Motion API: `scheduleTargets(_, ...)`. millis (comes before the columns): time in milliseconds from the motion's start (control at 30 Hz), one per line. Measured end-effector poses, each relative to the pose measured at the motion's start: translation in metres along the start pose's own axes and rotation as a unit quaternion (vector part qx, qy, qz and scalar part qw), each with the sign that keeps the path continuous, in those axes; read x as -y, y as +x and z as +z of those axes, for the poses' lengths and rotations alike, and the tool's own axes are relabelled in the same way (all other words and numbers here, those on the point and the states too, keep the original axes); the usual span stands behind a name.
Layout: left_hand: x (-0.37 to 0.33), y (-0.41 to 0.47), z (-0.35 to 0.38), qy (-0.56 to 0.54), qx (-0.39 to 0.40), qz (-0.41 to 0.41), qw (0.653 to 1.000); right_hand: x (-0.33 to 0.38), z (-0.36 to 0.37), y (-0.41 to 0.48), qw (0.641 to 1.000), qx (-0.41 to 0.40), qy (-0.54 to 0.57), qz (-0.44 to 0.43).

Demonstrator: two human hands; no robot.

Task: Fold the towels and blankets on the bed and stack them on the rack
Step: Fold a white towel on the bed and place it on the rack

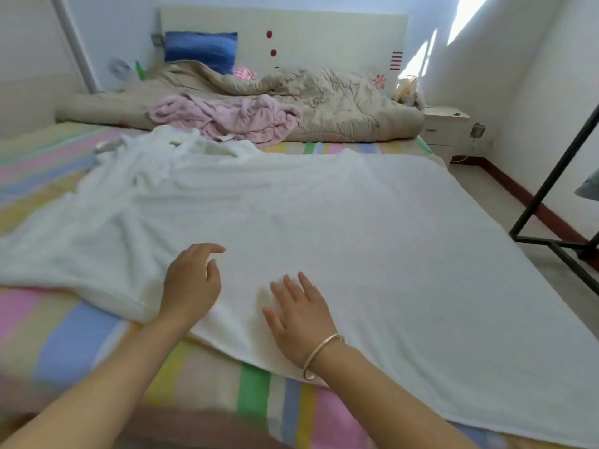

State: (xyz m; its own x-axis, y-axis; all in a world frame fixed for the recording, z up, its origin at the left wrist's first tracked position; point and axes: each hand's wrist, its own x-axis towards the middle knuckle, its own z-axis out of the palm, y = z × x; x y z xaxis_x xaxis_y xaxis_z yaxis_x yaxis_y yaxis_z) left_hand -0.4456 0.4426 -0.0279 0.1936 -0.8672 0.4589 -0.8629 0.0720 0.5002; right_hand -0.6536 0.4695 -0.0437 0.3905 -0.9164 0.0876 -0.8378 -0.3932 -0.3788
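Striped sheets in pink, blue, yellow and green cover the bed (64, 335), and white walls stand all around it.

Both arms reach forward from the bottom of the view. The left hand (191, 283) is over the near edge of the big white towel (356, 222). Its fingers are loosely bent and hold nothing. It looks a little blurry, so I cannot tell if it touches the cloth. The right hand (298, 315) lies just beside it on the right, flat on the towel, with its fingers spread out. A thin bangle (322, 354) sits on that wrist.

The white towel lies under and beyond both hands, across most of the bed. To the right of the right hand it is smooth and flat. To the left of the left hand it is bunched and wrinkled.

Far beyond the hands, a pink blanket (233, 118) lies in a crumpled heap against a puffy tan quilt (324, 102). A blue pillow (201, 50) leans behind the quilt.

Well off to the right of the right hand stands the black rack (540, 194) on the floor. Only its slanted bar and low bars show, and the rest is cut off by the edge.
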Motion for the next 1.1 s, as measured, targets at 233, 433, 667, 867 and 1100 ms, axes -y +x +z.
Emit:
scheduleTargets(233, 0.156, 0.064, -0.069, 0.131, 0.015, -0.095, 0.987, 0.139, 0.047, 0.088, 0.983, 0.042, 0.104, -0.143)
scheduleTargets(433, 0.233, 0.098, -0.112, 0.140, 0.003, -0.145, 0.979, 0.220, 0.079, 0.148, 0.978, 0.047, 0.133, -0.152)
scheduleTargets(667, 0.337, 0.149, -0.171, 0.140, 0.044, -0.208, 0.967, 0.318, 0.115, 0.198, 0.985, 0.045, 0.129, -0.102)
scheduleTargets(867, 0.373, 0.176, -0.175, -0.023, 0.143, -0.333, 0.932, 0.371, 0.142, 0.224, 0.999, 0.032, 0.031, -0.003)
scheduleTargets(1100, 0.401, 0.205, -0.160, -0.375, 0.179, -0.454, 0.788, 0.418, 0.168, 0.232, 0.997, 0.066, 0.045, -0.015)
